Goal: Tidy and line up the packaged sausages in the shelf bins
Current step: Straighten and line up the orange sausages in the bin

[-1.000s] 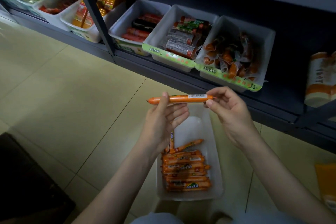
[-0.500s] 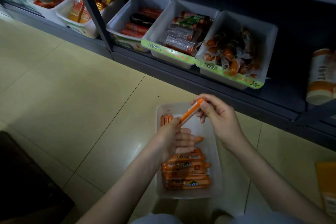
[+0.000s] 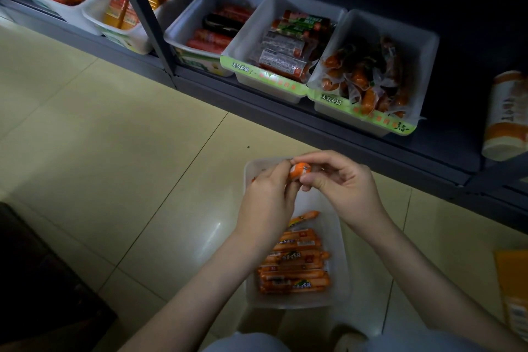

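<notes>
Dim overall, the shelf [image 3: 343, 128] recess nearly black. A soft glare patch sits on the floor tiles [image 3: 213, 233]. Wide-angle bending curves the edges; corners darken.

Sausage [image 3: 299, 170] between fingers [image 3: 313, 180] over bin [image 3: 342, 266]

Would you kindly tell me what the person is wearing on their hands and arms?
Nothing that I can see: the left hand and right hand are bare, without gloves, rings or a watch. The left arm and right arm are uncovered as far as the picture's edge, with no sleeve showing.
</notes>
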Motion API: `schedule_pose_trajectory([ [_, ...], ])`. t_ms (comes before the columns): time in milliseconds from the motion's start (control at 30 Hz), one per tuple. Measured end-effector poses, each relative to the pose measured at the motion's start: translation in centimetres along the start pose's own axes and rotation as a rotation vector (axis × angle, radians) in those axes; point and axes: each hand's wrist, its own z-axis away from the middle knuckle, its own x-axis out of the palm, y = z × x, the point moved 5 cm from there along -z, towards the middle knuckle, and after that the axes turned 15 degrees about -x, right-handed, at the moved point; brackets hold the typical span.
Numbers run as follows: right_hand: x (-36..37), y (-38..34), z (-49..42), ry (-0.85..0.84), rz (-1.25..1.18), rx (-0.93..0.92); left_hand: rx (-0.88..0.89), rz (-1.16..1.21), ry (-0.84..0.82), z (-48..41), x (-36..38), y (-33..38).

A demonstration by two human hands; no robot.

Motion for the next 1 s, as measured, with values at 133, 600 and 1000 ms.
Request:
schedule_pose_trajectory([
  [133,0.0,0.0,0.0,-0.011,0.012,-0.020,0.016,0.094,0.021,-0.1,-0.4,0.1],
  [600,-1.0,1.3,0.4,-0.003,0.219,-0.017,-0.965,1.750,-0.441,-0.5,1.8,-1.3],
  [1000,-0.4,2.1,-0.2,-0.199,0.502,-0.309,-1.140,1.184,-0.734,0.7,4.7,-4.0],
])
